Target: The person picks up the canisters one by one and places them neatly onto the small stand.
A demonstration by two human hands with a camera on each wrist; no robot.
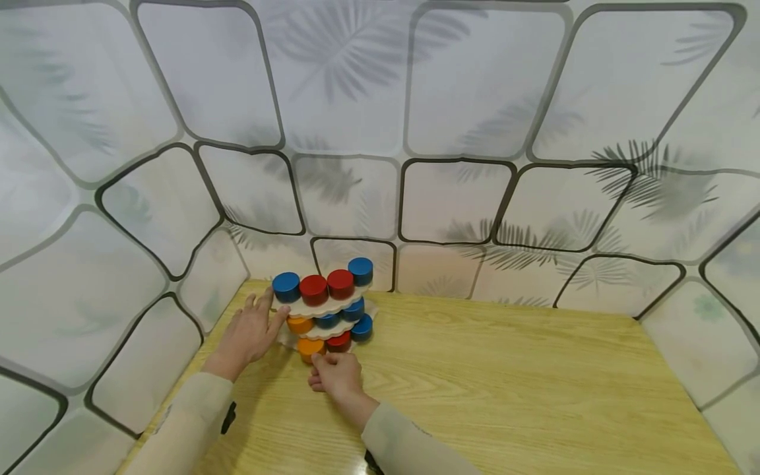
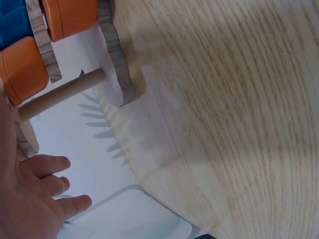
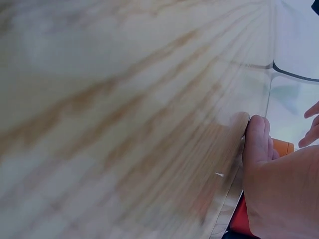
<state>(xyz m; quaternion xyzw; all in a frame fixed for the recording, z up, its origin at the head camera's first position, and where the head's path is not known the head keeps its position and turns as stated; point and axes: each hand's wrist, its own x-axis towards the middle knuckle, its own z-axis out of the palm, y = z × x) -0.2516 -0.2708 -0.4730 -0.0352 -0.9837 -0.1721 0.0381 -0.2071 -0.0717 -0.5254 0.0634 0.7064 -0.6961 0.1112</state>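
Observation:
A three-tiered pale wooden stand (image 1: 320, 309) with wavy-edged shelves rises at the table's left back corner. On its top shelf sit two red cylinders (image 1: 314, 290) between two blue cylinders (image 1: 286, 287). The middle shelf bears an orange cylinder (image 1: 299, 325) and blue ones. My left hand (image 1: 249, 330) holds the left end of the top shelf, its other fingers spread in the left wrist view. At the bottom tier, my right hand (image 1: 340, 379) pinches the front orange cylinder (image 1: 310, 348), partly hiding it. Beside that are a red cylinder (image 1: 338, 342) and a blue cylinder (image 1: 362, 328).
The light wood-grain table (image 1: 505, 376) stretches away to the right of the stand. Patterned white walls (image 1: 457, 201) border it at the back and sides, with the left wall close to my left arm. A wooden dowel (image 2: 62, 94) joins the stand's shelves.

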